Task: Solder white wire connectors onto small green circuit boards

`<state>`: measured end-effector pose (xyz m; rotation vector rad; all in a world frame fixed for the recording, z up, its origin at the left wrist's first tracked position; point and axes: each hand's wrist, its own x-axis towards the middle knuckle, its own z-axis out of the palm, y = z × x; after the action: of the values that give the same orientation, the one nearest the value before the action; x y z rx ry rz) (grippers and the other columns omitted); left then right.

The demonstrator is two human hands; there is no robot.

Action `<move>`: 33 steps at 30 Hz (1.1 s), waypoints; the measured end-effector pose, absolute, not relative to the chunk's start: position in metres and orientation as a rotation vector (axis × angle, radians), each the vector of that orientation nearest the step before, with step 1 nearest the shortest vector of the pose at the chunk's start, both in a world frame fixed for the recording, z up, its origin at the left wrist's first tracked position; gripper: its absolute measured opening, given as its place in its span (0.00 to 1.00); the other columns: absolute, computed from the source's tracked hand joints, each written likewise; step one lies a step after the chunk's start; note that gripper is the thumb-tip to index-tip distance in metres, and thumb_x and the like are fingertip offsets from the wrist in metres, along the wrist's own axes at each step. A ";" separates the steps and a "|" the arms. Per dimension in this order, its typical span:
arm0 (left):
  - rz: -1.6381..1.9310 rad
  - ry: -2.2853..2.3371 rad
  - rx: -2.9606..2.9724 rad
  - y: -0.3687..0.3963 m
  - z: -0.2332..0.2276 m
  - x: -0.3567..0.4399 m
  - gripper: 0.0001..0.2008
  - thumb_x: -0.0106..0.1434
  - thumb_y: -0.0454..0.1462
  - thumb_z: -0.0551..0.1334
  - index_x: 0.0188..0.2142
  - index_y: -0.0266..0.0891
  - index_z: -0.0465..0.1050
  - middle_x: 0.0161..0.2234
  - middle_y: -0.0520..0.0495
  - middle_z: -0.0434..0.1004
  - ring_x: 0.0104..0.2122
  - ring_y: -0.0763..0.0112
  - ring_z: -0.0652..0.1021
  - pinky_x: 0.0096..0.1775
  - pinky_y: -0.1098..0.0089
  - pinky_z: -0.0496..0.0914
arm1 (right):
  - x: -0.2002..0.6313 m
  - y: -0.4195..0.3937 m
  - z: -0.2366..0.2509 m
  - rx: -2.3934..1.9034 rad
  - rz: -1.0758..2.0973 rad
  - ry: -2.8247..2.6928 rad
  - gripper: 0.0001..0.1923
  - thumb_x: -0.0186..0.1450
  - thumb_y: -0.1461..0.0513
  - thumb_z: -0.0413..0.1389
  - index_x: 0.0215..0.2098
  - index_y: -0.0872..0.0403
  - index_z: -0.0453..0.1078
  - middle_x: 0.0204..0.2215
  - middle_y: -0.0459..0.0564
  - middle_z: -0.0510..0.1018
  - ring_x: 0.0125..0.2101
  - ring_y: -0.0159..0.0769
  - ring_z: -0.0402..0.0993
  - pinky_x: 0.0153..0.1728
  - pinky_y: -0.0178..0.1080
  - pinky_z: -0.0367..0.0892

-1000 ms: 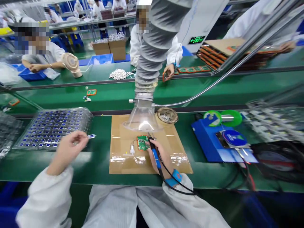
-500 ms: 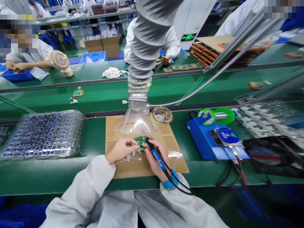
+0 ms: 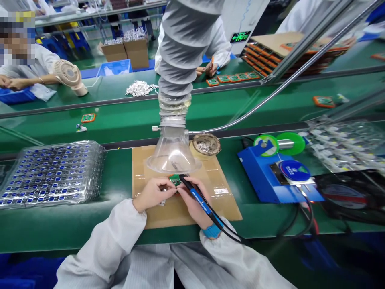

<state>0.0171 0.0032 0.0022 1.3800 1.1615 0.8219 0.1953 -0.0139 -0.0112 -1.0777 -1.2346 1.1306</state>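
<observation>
A small green circuit board (image 3: 173,180) is on the cardboard sheet (image 3: 224,206), below a clear fume hood (image 3: 174,152). My left hand (image 3: 155,193) is closed in a pinch at the board's near left edge. What lies between its fingertips is too small to make out. A blue and black soldering iron (image 3: 197,196) rests in my right hand (image 3: 195,204), its cable trailing over the wrist. The right fingertips meet the left ones at the board's near edge. The iron's tip is hidden near the hood's rim. A small white piece (image 3: 162,203) shows under my left hand.
Stacked clear trays (image 3: 54,172) stand at left. To the right is a blue solder-spool unit (image 3: 270,176). A round tin (image 3: 206,145) sits behind the cardboard. A ribbed grey duct (image 3: 183,60) hangs centrally. Co-workers sit beyond the green conveyor (image 3: 129,124), which carries an orange-edged board (image 3: 88,118).
My hands have drawn closer together, and their fingertips now meet at the board's near edge. More of the board is covered. The view has shifted slightly.
</observation>
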 end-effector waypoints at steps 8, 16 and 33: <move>0.869 1.206 1.380 0.002 0.001 0.018 0.13 0.63 0.44 0.68 0.31 0.35 0.79 0.29 0.46 0.78 0.29 0.70 0.75 0.34 0.70 0.69 | 0.196 -0.014 -0.016 -1.177 1.094 -1.276 0.14 0.65 0.59 0.65 0.49 0.48 0.73 0.34 0.46 0.84 0.34 0.37 0.83 0.41 0.41 0.79; 0.743 1.343 1.756 0.009 0.010 0.011 0.11 0.65 0.35 0.63 0.26 0.39 0.78 0.28 0.48 0.78 0.31 0.69 0.75 0.39 0.67 0.69 | 0.226 -0.017 -0.013 -1.262 0.839 -1.367 0.13 0.66 0.56 0.65 0.48 0.48 0.77 0.41 0.51 0.86 0.41 0.42 0.85 0.45 0.44 0.80; 0.699 1.515 1.690 0.011 0.003 0.015 0.08 0.59 0.32 0.62 0.25 0.39 0.77 0.26 0.50 0.80 0.29 0.67 0.77 0.37 0.67 0.68 | 0.247 -0.029 -0.018 -1.243 0.783 -1.514 0.04 0.67 0.58 0.60 0.40 0.48 0.76 0.34 0.50 0.85 0.35 0.41 0.84 0.36 0.41 0.79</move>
<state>0.0148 0.0108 0.0033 1.6902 1.5147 0.6993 0.2467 -0.0288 -0.0184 -1.2432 -1.5135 0.7828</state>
